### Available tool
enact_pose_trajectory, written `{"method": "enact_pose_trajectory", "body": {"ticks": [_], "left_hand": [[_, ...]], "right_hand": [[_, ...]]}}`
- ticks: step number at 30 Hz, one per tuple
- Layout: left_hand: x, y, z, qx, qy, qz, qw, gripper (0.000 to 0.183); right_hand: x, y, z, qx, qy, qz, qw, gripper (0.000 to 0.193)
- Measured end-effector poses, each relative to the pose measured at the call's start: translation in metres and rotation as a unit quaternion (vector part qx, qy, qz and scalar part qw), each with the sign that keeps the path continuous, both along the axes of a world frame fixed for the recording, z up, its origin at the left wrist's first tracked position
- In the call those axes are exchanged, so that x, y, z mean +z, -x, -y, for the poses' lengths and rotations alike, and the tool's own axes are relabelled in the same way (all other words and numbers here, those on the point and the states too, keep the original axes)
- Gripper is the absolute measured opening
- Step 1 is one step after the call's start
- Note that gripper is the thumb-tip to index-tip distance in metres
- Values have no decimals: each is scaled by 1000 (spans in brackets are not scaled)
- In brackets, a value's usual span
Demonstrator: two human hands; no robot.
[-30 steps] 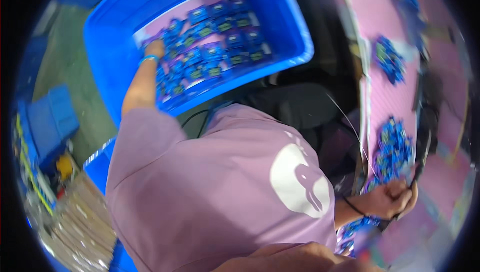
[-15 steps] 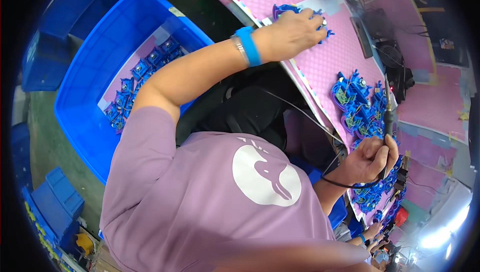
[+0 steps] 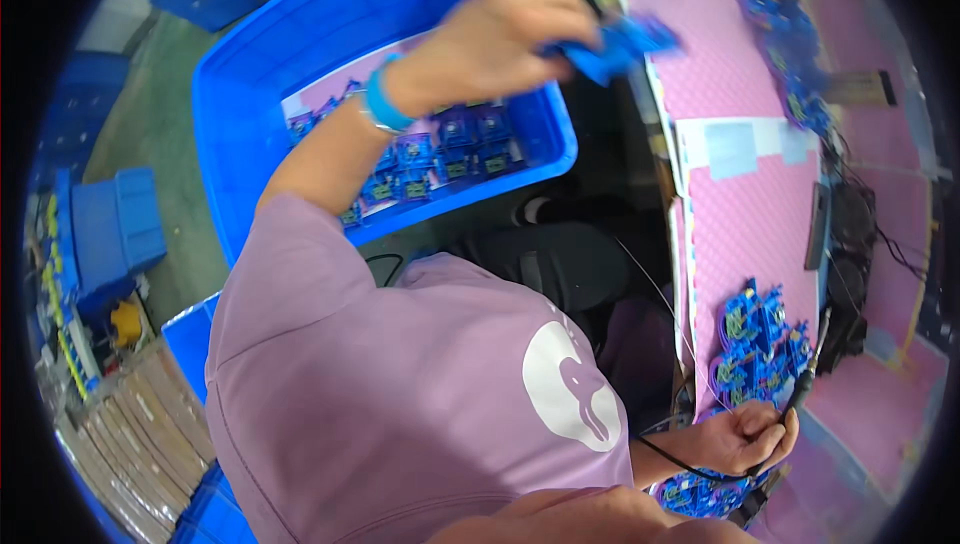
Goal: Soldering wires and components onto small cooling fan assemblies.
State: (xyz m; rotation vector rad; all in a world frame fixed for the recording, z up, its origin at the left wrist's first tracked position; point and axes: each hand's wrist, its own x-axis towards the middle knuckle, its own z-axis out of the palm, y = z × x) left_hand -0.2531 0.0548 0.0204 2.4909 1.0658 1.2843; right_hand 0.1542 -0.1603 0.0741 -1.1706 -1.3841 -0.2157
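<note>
My left hand (image 3: 505,49), with a blue band at its wrist, is closed on a blue plastic part (image 3: 615,49). Both are smeared by motion, between the large blue bin (image 3: 235,134) and the table edge. Rows of similar blue parts (image 3: 415,149) lie inside that bin. On the right, my right hand (image 3: 745,439) grips a soldering iron (image 3: 803,382) by its dark handle. Its thin metal tip points up and away from me, beside a heap of blue parts with wires (image 3: 760,344) on the table. A black cord trails from the iron past my wrist.
The pink-covered worktable (image 3: 745,204) runs along the right. More blue assemblies (image 3: 780,39) lie toward its far end. A small black fan-like device (image 3: 850,279) sits by the table's far side. Blue crates (image 3: 105,234) and a stack of brown boards (image 3: 135,414) are at left.
My left hand has lifted a blue part off the table and swung left toward the bin. The view has turned left. The soldering iron stays in my right hand.
</note>
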Motion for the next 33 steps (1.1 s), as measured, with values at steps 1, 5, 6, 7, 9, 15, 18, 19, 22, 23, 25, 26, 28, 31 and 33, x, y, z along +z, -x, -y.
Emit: {"method": "enact_pose_trajectory", "body": {"ticks": [1, 5, 6, 7, 9, 15, 18, 19, 22, 23, 25, 26, 28, 31, 33], "left_hand": [[-8, 32, -1, 39, 39, -20, 998, 26], [-93, 157, -13, 207, 168, -172, 948, 28], [-120, 176, -20, 234, 196, -203, 930, 29], [-149, 184, -35, 232, 218, -222, 922, 28], [-200, 198, -51, 230, 232, -269, 906, 25], [-322, 189, -106, 274, 238, -416, 834, 22], [-337, 187, -116, 333, 220, -394, 828, 25], [-347, 192, -122, 363, 216, -356, 834, 27], [-316, 159, -137, 442, 151, -199, 862, 18], [-301, 153, -147, 454, 70, -120, 880, 16], [-229, 128, -162, 454, -57, 76, 886, 12], [-189, 100, -158, 414, -93, 153, 892, 11], [-108, 47, -145, 336, -184, 222, 897, 12], [-28, -34, -143, 46, -292, 191, 936, 25], [18, -75, -118, 97, -196, 73, 973, 28]], "right_hand": [[3, 0, -1, 54, 12, -101, 993, 19], [3, 11, -30, 98, 37, -279, 955, 27], [1, 10, -35, 123, 47, -266, 955, 26], [4, 12, -38, 120, 49, -262, 956, 26], [-4, 8, -44, 55, 60, -278, 957, 28], [-5, -7, -38, 26, 81, -261, 962, 29], [-3, -18, -32, 19, 97, -247, 964, 29], [-2, -18, -31, 7, 90, -244, 966, 29], [0, -18, -31, -7, 73, -255, 964, 28], [0, -18, -32, 2, 67, -271, 960, 28], [-10, -22, -38, 38, 58, -229, 971, 27], [-12, -23, -37, 70, 62, -177, 980, 27], [-9, -18, -34, 97, 83, -279, 952, 26], [-4, -5, -32, 117, 63, -276, 952, 25], [-2, -3, -28, 123, 57, -259, 956, 25]]}}
